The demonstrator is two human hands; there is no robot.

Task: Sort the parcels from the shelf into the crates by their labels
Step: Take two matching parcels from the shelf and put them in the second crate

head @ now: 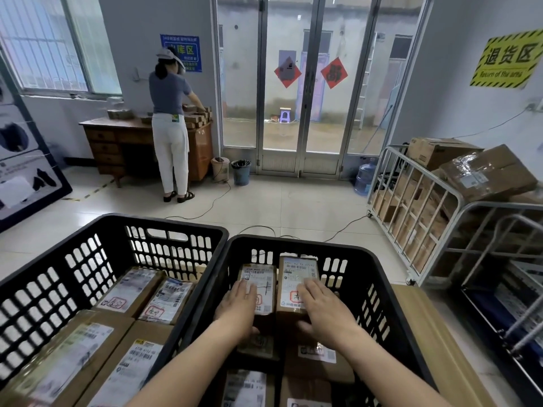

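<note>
Both hands rest on two parcels inside the right crate.

The left hand [239, 306] lies flat, fingers spread, on the left parcel [258, 284]; the right hand [323, 311] lies palm-down on the right parcel [298, 277], thumb curled at its near end. Neither hand is clenched, and I cannot tell whether either truly grips its box. The two parcels sit side by side, touching, on other boxes in the right crate [379, 277]. The left crate [88, 259] beside it holds four labelled parcels.
</note>
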